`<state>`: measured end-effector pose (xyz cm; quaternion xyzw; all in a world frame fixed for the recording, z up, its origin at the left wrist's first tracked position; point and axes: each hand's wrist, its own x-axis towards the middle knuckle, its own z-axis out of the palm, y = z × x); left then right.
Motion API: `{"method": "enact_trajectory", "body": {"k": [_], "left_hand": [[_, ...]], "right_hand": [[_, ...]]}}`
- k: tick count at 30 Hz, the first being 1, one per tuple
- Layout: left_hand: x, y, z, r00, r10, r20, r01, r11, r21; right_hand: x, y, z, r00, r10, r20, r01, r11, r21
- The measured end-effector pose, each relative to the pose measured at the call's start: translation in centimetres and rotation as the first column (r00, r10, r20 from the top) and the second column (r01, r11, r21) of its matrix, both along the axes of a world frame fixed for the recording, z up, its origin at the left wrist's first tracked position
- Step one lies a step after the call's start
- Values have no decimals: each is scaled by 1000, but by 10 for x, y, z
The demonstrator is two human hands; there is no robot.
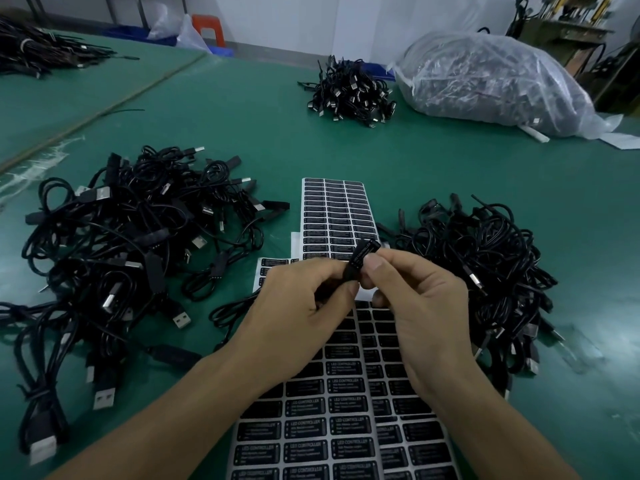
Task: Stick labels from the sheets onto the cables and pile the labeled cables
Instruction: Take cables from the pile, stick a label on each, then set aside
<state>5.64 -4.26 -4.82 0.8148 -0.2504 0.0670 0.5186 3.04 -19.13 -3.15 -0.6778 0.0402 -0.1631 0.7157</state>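
- Fingers of left hand (pixel 301 303) and right hand (pixel 422 303) are clamped on the cable (pixel 351 273), seemingly pressing its label (pixel 363 252) down.
- It's held above the sheets (pixel 346 427), between left pile (pixel 121 237) and right pile (pixel 485 265).
- Next, likely: smooth the label, then pile the cable.

Near label sheet (pixel 341 429) cut off at the bottom edge, its small print illegible; bag (pixel 491 81) contents hazy behind plastic.

Label sheets (pixel 346 427) lay down the middle of the table (pixel 242 133), with one cable pile (pixel 131 244) to their left and a second cable pile (pixel 485 271) to their right. Behind them, well apart, sat a smaller cable pile (pixel 351 90), with a bag (pixel 491 81) just right of it.
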Motion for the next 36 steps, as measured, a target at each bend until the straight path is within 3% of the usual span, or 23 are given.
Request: {"method": "enact_trajectory", "body": {"k": [7,36], "left_hand": [[3,2,-3,996,-22,-86,15,997,-75],[2,0,1,982,-53,-184,22,986,-167]], "right_hand": [[-2,-1,1,1000,13,7,-13,1000,-27],[0,1,-3,999,-19,40,22,997,-79]]}}
